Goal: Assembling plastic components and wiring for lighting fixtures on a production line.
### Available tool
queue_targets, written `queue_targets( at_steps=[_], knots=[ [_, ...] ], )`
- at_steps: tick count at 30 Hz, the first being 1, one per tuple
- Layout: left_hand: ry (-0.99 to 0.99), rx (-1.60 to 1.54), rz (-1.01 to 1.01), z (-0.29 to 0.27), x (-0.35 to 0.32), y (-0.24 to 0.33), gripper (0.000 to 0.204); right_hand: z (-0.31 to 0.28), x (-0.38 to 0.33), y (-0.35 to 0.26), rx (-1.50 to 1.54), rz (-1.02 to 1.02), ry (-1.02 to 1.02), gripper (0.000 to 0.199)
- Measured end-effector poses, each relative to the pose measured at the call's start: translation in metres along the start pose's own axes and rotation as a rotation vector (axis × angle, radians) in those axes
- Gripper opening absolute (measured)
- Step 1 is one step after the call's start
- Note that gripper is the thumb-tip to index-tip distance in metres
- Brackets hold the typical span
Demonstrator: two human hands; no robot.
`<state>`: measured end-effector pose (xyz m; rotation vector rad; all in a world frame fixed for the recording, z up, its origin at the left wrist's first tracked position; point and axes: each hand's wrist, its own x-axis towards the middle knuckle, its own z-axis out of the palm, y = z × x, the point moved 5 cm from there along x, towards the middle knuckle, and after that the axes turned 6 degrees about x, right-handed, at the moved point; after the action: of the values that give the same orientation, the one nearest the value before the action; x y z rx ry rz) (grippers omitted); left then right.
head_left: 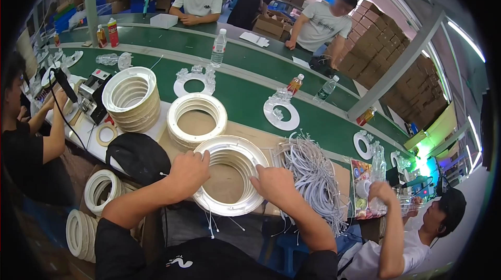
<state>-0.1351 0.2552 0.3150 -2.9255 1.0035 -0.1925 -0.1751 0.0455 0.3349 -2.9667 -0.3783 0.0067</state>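
In front of me stands a stack of white round rings (245,147) on a brown cardboard sheet. My left hand (188,175) grips its left rim, fingers bent over the edge. Opposite it, my right hand (275,183) holds the right rim with bent fingers. Several thin white wires (211,222) hang from the near side of the stack. Right beside my right hand lies a heap of white cables (313,175). Just behind, a second stack of rings (197,115) touches or nearly touches the first; a taller ring stack (131,94) stands to its left.
A black cloth bag (138,159) and a tape roll (106,135) lie left. More rings (82,233) are stacked lower left. Beyond runs a green conveyor (242,84) carrying white discs with clear plastic pieces (282,115) and a water bottle (219,48). Co-workers sit at both sides and opposite.
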Motion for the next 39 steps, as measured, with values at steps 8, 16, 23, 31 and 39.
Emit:
queue_targets(
  at_steps=[8,16,23,31,39],
  knots=[
    [-0.040,-0.203,0.285,-0.034,0.006,-0.020,0.090,-0.022,-0.008,0.008,0.075,-0.038,-0.026,0.048],
    [-0.239,-0.073,0.373,-0.015,0.030,-0.023,0.104,-0.012,-0.006,-0.004,0.031,-0.039,-0.203,0.078],
    [-0.242,-0.101,0.366,-0.012,0.028,-0.025,0.101,-0.011,-0.011,-0.007,0.022,-0.039,-0.163,0.078],
    [0.255,-0.449,0.521,-0.101,0.005,-0.004,0.053,-0.053,-0.040,0.013,0.255,0.005,0.296,0.047],
    [0.794,-0.635,1.006,-0.207,-0.053,0.042,0.037,-0.015,-0.088,0.115,0.720,0.370,0.617,0.020]
  ],
)
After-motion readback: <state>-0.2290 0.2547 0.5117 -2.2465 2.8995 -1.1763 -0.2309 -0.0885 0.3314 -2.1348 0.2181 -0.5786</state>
